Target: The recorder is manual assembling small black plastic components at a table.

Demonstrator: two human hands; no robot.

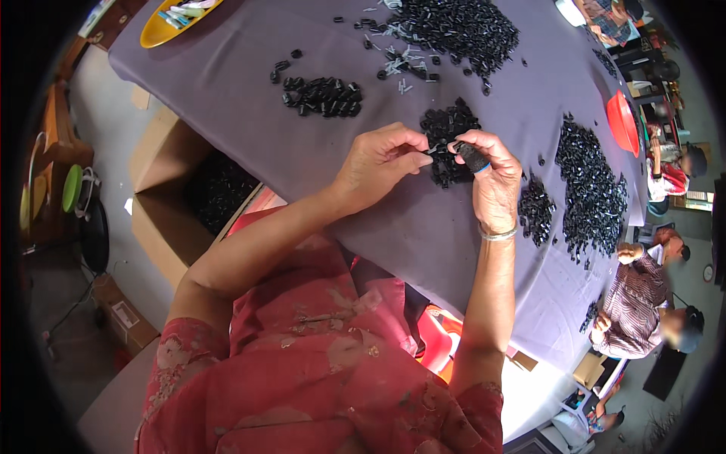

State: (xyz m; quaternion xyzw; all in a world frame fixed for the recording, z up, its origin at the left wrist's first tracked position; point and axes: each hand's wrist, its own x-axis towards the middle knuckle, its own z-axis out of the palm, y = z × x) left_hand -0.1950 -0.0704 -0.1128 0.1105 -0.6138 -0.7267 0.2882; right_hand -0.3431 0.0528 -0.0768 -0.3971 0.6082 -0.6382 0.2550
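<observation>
My left hand (384, 163) is closed in a pinch, thumb against forefinger, with a tiny pale sliver (431, 151) at the tips. Facing it, my right hand (495, 170) has its fingers curled together. One of its fingers wears a black finger sleeve (473, 157) with a blue edge. What the right fingertips hold is lost against the dark parts behind. Both hands hover close together over a heap of small black plastic parts (452, 119). Left of them lies a neater cluster of black parts (322, 97).
Larger black heaps lie on the grey tablecloth (249, 98), at the far side (469, 34) and right (590, 189). White sticks (403, 62) are scattered there. A yellow tray (155, 34) and red bowl (622, 125) stand near the edges. An open cardboard box (159, 219) holds black parts. People sit at right.
</observation>
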